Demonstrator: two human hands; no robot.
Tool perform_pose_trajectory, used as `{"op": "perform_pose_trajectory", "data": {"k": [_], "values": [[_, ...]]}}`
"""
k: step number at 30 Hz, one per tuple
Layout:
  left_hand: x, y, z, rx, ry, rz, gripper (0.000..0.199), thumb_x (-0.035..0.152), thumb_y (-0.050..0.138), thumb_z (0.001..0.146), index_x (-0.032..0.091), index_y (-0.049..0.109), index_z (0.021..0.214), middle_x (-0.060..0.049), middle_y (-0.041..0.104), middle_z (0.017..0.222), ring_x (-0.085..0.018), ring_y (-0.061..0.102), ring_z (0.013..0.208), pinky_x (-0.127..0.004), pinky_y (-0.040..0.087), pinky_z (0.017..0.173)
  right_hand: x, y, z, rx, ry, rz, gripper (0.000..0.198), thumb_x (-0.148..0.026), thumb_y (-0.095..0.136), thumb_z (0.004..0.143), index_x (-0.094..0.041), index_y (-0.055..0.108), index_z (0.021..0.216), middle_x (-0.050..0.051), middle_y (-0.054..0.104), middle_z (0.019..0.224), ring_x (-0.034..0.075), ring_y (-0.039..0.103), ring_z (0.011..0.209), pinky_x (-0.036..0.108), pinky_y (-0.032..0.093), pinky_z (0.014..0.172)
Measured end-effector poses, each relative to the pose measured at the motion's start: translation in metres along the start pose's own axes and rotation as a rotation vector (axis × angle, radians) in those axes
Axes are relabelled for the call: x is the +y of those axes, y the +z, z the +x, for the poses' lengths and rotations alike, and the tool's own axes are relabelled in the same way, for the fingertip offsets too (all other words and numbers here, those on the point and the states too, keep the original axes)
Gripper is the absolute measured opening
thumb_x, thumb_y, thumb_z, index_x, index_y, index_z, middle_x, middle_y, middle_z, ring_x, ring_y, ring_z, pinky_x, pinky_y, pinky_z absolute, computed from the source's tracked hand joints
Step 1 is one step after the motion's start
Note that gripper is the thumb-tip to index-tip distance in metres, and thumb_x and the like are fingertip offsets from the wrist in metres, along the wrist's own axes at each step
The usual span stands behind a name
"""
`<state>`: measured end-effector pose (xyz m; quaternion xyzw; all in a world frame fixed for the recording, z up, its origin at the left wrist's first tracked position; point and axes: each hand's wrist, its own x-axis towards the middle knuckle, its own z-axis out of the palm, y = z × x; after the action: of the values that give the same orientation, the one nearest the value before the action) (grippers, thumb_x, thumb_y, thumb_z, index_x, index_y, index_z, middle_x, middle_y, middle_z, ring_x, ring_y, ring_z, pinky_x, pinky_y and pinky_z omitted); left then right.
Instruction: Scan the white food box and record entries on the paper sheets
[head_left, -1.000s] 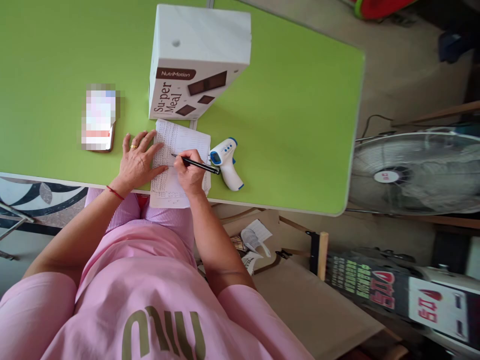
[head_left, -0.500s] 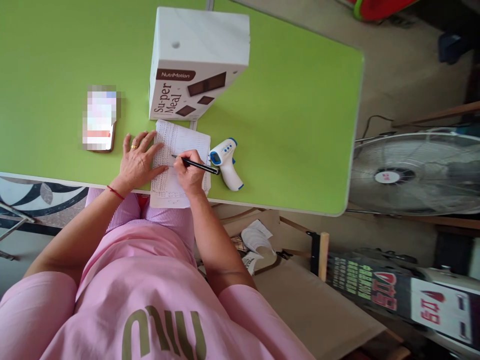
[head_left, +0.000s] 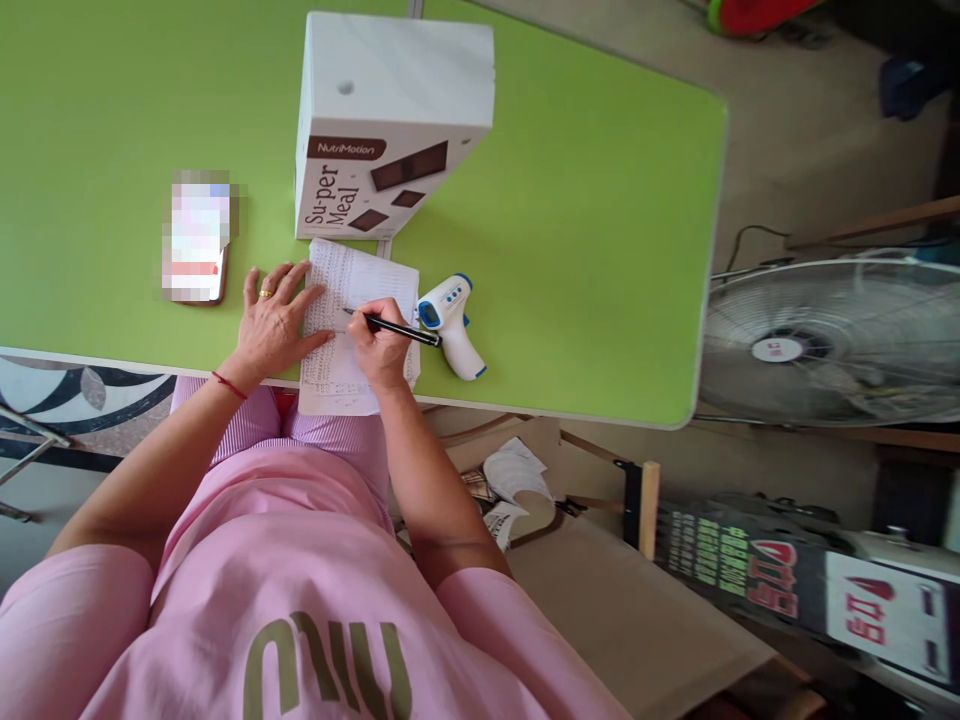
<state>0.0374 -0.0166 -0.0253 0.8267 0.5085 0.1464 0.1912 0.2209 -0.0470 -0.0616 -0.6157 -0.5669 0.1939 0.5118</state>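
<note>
A notebook (head_left: 360, 275) with handwritten lines lies on the green table (head_left: 570, 250), its lower end over the front edge. My left hand (head_left: 274, 325) rests with fingers spread on the table and the page's left side. In my right hand (head_left: 381, 345) is a black pen (head_left: 401, 330), its tip at the middle of the page. Just right of the notebook lies a white and blue infrared thermometer (head_left: 455, 325). Behind the notebook stands a white box (head_left: 397, 75) marked "Su-per Meal". To the left lies a phone (head_left: 199, 240) with its screen lit and blurred out.
A large fan (head_left: 817, 345) stands beyond the table's right edge. Below that edge are a beige folding chair (head_left: 600, 590) and some loose papers (head_left: 517, 475). A printed dark bag or box (head_left: 739, 565) lies at the lower right.
The view has shifted very slightly. Both hands, the pen and the notebook keep almost the same places.
</note>
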Motion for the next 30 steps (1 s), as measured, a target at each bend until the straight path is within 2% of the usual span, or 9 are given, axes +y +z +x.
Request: {"op": "perform_pose_trajectory", "data": {"k": [4,10,23,30], "values": [[0.0006,-0.0005,0.0001,0.002,0.007,0.005,0.062,0.069,0.061,0.091,0.031,0.059,0.14,-0.009,0.042,0.166,-0.038,0.036,0.154,-0.065,0.012,0.13,-0.0014,-0.0012,-0.0005,-0.005,-0.013,0.022,0.025,-0.044,0.055,0.093,-0.024,0.052,0.078,-0.005,0.055,0.067,0.011,0.052,0.061,0.025,0.047,0.061],[0.0006,-0.001,-0.0004,-0.001,0.004,-0.008,0.061,0.067,0.062,0.091,0.031,0.06,0.14,-0.008,0.042,0.166,-0.038,0.036,0.154,-0.065,0.011,0.13,-0.003,-0.0022,-0.0004,0.076,0.003,0.026,0.028,-0.047,0.054,0.094,-0.024,0.052,0.079,-0.005,0.055,0.068,0.011,0.053,0.061,0.026,0.048,0.062],[0.0014,-0.0021,-0.0002,-0.008,0.006,0.001,0.061,0.066,0.064,0.091,0.03,0.06,0.141,-0.009,0.042,0.166,-0.038,0.036,0.154,-0.065,0.012,0.13,-0.0057,-0.0027,0.0012,0.043,0.045,0.037,0.031,-0.048,0.055,0.093,-0.024,0.048,0.075,-0.006,0.052,0.063,0.01,0.052,0.057,0.024,0.048,0.058],[0.0005,-0.0009,0.0,0.002,0.003,-0.015,0.061,0.067,0.064,0.09,0.032,0.06,0.14,-0.008,0.043,0.166,-0.037,0.036,0.154,-0.064,0.011,0.131,-0.0071,-0.0031,0.0008,0.081,0.014,0.009,0.03,-0.047,0.053,0.094,-0.024,0.052,0.075,-0.005,0.056,0.066,0.01,0.054,0.059,0.026,0.049,0.061]]}}
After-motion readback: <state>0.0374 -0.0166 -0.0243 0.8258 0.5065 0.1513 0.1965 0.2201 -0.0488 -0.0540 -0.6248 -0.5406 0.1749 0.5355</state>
